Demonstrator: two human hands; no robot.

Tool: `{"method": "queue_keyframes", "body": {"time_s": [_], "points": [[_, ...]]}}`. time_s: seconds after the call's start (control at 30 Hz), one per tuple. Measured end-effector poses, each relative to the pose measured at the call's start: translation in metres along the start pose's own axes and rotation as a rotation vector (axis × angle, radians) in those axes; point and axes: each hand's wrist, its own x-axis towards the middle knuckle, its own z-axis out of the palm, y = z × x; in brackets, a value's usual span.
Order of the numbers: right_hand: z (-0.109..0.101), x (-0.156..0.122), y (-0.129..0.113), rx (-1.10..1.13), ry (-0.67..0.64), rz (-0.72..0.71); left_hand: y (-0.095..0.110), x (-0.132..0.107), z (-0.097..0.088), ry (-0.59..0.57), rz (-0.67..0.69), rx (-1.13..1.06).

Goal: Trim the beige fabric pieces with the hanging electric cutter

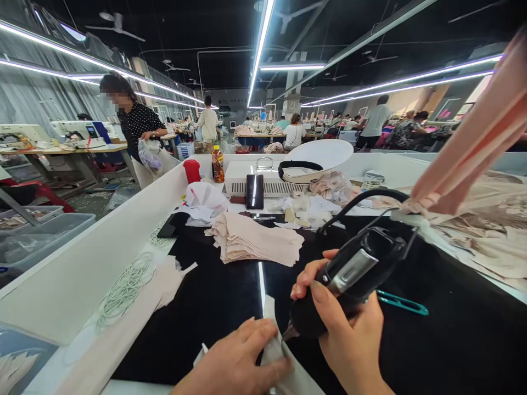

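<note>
My right hand [349,323] is wrapped around a black corded handheld power tool [358,263] with a silver panel on its side. The tool tilts down to the left, and its small metal tip [290,331] meets the edge of a pale fabric strip [302,378]. Against that strip, just left of the tip, my left hand [242,359] presses it down with thumb and fingers closed about it. A pink fabric band [473,126] is tied to the tool's upper end. Beyond my hands lies a stack of pale pink fabric pieces [259,238].
Both hands are over a black work surface [197,307] with white side walls [99,252]. Pale green cord [127,288] and a long fabric piece [135,312] lie left. A teal tool [405,303] rests right. Behind stand a phone [254,192], white box [236,175] and bottle [218,164].
</note>
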Motion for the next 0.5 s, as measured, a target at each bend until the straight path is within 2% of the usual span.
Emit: {"method": "queue_keyframes", "body": {"time_s": [0.13, 0.23, 0.37, 0.5], "points": [[0.002, 0.000, -0.001, -0.013, 0.009, 0.004, -0.001, 0.000, -0.003, -0.044, -0.011, -0.016], [0.002, 0.000, -0.002, 0.010, 0.037, 0.027, -0.002, 0.007, -0.016, -0.113, -0.073, -0.138], [-0.001, 0.000, -0.001, 0.007, -0.011, 0.017, -0.007, 0.024, -0.033, -0.143, -0.182, -0.297], [0.001, -0.002, -0.002, 0.019, 0.010, 0.029, -0.017, 0.036, -0.034, -0.189, -0.162, -0.433]]}}
